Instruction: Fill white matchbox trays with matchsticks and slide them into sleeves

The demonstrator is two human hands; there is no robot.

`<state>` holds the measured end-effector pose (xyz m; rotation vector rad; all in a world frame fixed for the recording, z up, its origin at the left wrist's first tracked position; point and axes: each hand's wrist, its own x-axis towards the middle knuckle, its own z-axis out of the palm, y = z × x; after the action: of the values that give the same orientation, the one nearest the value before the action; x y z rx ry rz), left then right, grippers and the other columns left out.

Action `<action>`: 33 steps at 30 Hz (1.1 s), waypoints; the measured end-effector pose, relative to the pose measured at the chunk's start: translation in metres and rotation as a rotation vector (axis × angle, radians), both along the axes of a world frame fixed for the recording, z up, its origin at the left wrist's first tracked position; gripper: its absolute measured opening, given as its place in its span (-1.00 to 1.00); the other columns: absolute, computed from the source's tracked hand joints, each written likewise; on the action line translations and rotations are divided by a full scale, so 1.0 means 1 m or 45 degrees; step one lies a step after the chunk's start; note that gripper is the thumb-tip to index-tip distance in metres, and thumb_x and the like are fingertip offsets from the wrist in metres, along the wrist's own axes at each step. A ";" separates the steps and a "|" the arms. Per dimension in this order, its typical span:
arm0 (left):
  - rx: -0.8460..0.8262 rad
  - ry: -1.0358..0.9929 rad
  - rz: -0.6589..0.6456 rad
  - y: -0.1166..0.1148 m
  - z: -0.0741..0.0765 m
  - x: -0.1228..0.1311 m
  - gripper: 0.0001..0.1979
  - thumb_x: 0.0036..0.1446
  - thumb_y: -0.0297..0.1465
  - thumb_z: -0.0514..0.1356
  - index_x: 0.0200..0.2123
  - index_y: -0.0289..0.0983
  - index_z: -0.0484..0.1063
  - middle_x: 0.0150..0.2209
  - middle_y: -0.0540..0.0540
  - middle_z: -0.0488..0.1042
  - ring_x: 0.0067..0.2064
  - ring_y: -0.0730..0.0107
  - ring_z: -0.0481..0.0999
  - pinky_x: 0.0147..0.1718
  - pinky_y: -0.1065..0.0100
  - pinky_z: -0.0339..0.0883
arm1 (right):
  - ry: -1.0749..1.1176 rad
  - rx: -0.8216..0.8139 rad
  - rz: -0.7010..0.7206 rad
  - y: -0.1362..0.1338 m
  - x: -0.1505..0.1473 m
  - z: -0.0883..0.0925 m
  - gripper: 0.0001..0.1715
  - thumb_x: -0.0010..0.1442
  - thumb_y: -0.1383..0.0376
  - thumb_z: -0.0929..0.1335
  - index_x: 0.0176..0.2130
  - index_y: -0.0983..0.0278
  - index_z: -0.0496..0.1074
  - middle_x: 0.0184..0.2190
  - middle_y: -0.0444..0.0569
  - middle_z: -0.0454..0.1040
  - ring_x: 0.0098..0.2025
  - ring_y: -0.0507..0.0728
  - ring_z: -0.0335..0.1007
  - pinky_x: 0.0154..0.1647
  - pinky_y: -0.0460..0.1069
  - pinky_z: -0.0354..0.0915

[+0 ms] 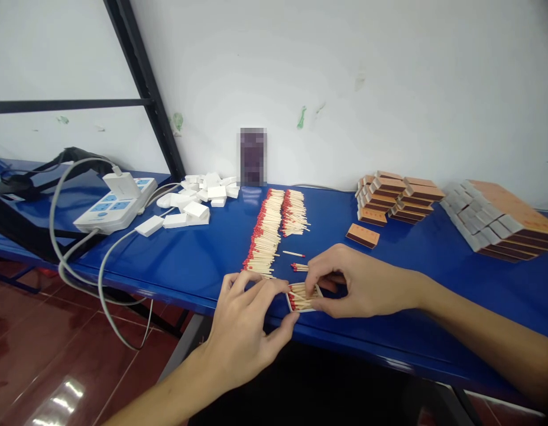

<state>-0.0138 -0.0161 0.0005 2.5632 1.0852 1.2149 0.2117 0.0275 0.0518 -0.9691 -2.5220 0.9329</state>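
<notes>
Nearest the camera, the person's left hand (pixel 251 322) and right hand (pixel 351 281) meet at the front edge of a blue table (pixel 203 254), which runs along a white wall (pixel 327 71). On its right end stands a large block of matchboxes (pixel 513 204) with silvery-grey paper on one side; left of that rises a smaller stack of orange matchboxes (pixel 384 192). Far to the left lies a white power strip (pixel 112 207) with a white charger (pixel 123 186) plugged in, and near it a heap of small white blocks (pixel 217 192). Between heap and stack, red-tipped matches form a longer row (pixel 265 234) and, beside it, a shorter row (pixel 294 212). One lone matchbox (pixel 362 235) lies in front of the stack. Smaller details gather at the hands: the open matchbox tray (pixel 304 310) sits at the table's front edge, partly filled, its left end braced between the left thumb and forefinger. Right fingertips reach onto the matches inside; whether they pinch any cannot be told. Just beyond the tray lie a little cluster of matches (pixel 299 267) and a single match (pixel 294 254). The step in hand appears to be settling matches in the tray; the next move seems to call for light fingertips, heads kept aligned, and a steady left hold. Red print marks the orange boxes, too small to read, and any lettering on the power strip is equally illegible.
</notes>
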 end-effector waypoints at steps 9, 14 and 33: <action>-0.008 -0.067 0.006 -0.003 -0.001 0.001 -0.75 0.15 -0.41 0.32 -0.09 -0.19 0.42 -0.22 0.03 0.59 -0.17 0.26 0.45 -0.19 0.22 0.18 | 0.063 0.204 -0.027 -0.001 -0.015 -0.008 -0.81 0.19 0.22 0.39 -0.42 0.26 0.49 -0.57 -0.20 0.25 -0.53 -0.05 0.14 -0.49 -0.10 0.10; 0.013 -0.099 0.012 -0.001 -0.003 0.001 -0.72 0.12 -0.41 0.35 -0.10 -0.19 0.42 -0.23 0.01 0.58 -0.19 0.26 0.45 -0.22 0.23 0.19 | 0.005 0.274 -0.084 -0.006 -0.018 -0.009 -0.87 0.13 0.30 0.40 -0.45 0.26 0.43 -0.58 -0.21 0.31 -0.55 -0.05 0.14 -0.48 -0.10 0.10; -0.051 -0.049 0.035 -0.001 0.000 -0.002 -0.75 0.11 -0.42 0.34 -0.13 -0.18 0.42 -0.20 0.06 0.59 -0.21 0.31 0.53 -0.21 0.25 0.19 | 0.399 0.010 -0.414 0.006 -0.011 -0.008 -0.80 0.14 0.22 0.41 -0.45 0.28 0.49 -0.47 -0.09 0.53 -0.40 0.04 0.42 -0.33 -0.06 0.34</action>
<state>-0.0158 -0.0167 0.0008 2.4927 1.1289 1.2308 0.2010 0.0336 0.0438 -1.0928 -2.0345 0.8931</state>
